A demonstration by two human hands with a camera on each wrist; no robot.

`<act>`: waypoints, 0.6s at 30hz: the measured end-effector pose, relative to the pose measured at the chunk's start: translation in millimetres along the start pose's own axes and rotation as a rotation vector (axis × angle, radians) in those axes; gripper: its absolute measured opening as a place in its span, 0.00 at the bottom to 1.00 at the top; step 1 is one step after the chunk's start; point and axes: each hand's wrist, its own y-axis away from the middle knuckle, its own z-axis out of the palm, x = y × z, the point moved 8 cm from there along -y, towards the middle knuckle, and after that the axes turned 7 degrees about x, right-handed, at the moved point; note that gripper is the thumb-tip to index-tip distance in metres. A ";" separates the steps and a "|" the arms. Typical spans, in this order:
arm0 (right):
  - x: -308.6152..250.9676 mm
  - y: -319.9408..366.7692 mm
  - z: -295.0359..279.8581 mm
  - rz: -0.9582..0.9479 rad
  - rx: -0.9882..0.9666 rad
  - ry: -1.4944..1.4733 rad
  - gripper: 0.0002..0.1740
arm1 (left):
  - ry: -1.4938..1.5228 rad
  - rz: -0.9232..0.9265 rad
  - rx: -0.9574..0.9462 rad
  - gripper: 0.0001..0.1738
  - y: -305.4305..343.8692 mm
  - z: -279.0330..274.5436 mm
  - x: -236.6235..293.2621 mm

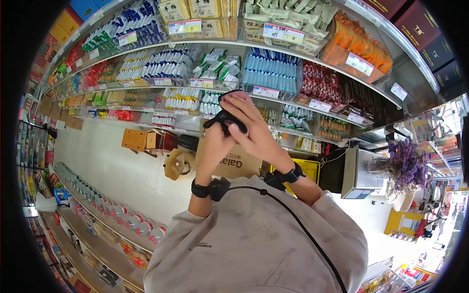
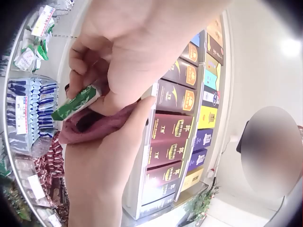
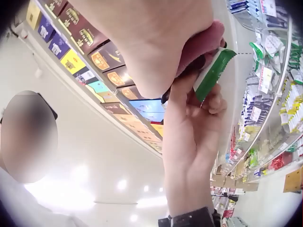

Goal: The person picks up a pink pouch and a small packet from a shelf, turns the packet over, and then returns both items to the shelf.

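Observation:
A soft-looking mauve and black item [image 1: 221, 118] is between both hands, in front of the snack shelves. My right hand [image 1: 256, 136] lies over it, with the fingers bent across its top and the thumb on the near side. Mauve fabric [image 2: 99, 125] folds around a dark inner part in the left wrist view. With curled fingers my left hand [image 1: 216, 140] pinches a small green and white packet [image 3: 216, 74], held right against the mauve fabric. From the head view the packet is hidden. I cannot tell the exact kind of the mauve and black item.
Shelves with bins of small wrapped snacks [image 1: 271, 68] and price tags curve across the front. Below are a cardboard box [image 1: 242, 163], a paper bag [image 1: 178, 163] and a yellow crate [image 1: 307, 171]. Bottles [image 1: 119, 210] line the left shelf; purple flowers [image 1: 408, 163] stand at right.

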 end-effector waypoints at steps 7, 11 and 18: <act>97.2 31.4 42.9 0.764 -0.076 -0.708 0.24 | -0.093 0.034 -0.098 0.13 4.3 -0.9 4.0; 62.1 32.8 45.8 1.170 0.222 -1.279 0.28 | 0.145 -0.041 -0.099 0.10 0.0 -5.1 3.0; 59.7 26.4 30.1 0.483 0.148 -0.635 0.24 | 0.220 -0.083 -0.052 0.21 -5.0 -27.8 -29.5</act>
